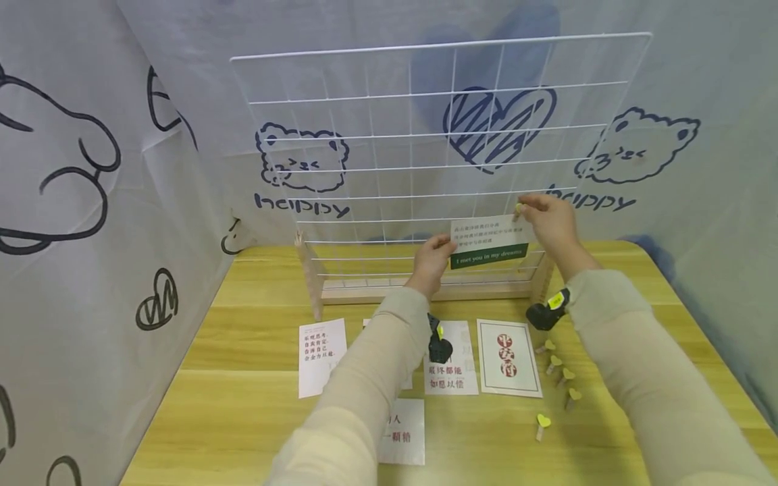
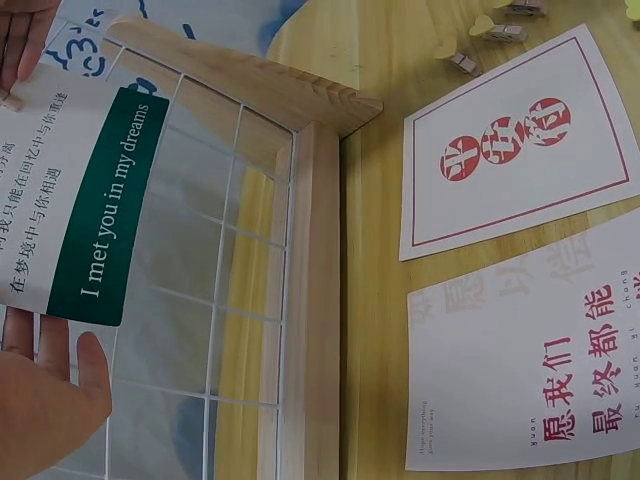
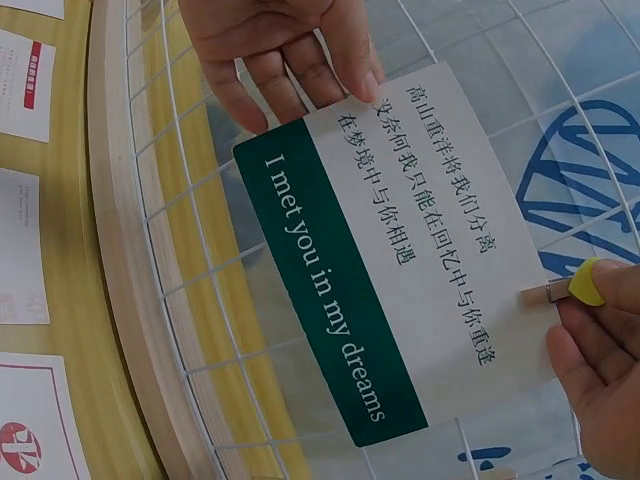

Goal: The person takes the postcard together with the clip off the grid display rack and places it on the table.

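Note:
A white card with a green band (image 1: 489,255) is held up against a white wire grid panel (image 1: 389,196). At the card's left edge my left hand (image 1: 430,262) pinches it between thumb and fingers. With my right hand (image 3: 600,375) I pinch a small wooden clothespin (image 3: 548,293) with a yellow heart on its end. The peg's tip lies over the card's edge, near the upper right corner in the head view. Whether it also bites a grid wire cannot be told.
The grid stands in a wooden base (image 1: 486,291) on a wood-grain table (image 1: 200,412). Several printed cards lie in front, among them one with red round characters (image 1: 509,358). Several heart clothespins (image 1: 543,425) lie at the right. A patterned cloth (image 1: 182,121) hangs behind and beside.

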The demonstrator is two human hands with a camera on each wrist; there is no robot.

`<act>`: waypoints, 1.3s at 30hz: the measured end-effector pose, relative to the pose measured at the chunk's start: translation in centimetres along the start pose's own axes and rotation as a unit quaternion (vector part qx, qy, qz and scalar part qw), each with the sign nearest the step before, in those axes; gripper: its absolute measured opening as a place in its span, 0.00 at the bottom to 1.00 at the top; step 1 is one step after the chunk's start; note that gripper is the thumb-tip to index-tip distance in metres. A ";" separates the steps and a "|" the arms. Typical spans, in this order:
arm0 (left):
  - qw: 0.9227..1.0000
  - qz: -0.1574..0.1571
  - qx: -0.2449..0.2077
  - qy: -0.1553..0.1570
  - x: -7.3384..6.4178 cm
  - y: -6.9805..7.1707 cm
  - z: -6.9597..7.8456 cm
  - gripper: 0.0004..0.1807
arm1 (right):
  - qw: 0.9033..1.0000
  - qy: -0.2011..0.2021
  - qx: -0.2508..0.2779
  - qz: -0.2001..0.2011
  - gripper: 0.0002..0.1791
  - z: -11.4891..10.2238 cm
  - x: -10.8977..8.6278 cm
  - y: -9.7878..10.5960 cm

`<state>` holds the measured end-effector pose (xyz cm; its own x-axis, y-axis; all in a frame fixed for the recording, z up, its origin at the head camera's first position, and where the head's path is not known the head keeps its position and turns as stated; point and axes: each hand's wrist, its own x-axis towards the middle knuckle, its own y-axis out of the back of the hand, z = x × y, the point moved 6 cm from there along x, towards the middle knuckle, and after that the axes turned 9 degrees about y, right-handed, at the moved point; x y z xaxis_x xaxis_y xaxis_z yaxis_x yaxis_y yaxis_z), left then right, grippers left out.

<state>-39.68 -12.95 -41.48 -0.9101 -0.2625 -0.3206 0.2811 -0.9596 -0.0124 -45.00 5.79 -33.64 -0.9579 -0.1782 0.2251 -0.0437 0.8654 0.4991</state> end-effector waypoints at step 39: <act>0.998 -0.019 -0.053 0.003 0.3 0.5 -0.3 0.13 | 0.977 0.058 0.100 0.181 0.09 6.1 3.5 -1.1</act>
<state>-39.73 -13.51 -41.87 -0.9193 -0.2247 -0.3230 0.2766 -0.9529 -0.1242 -49.99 7.06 -38.54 -0.8824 0.1142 0.4564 0.2261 0.9537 0.1985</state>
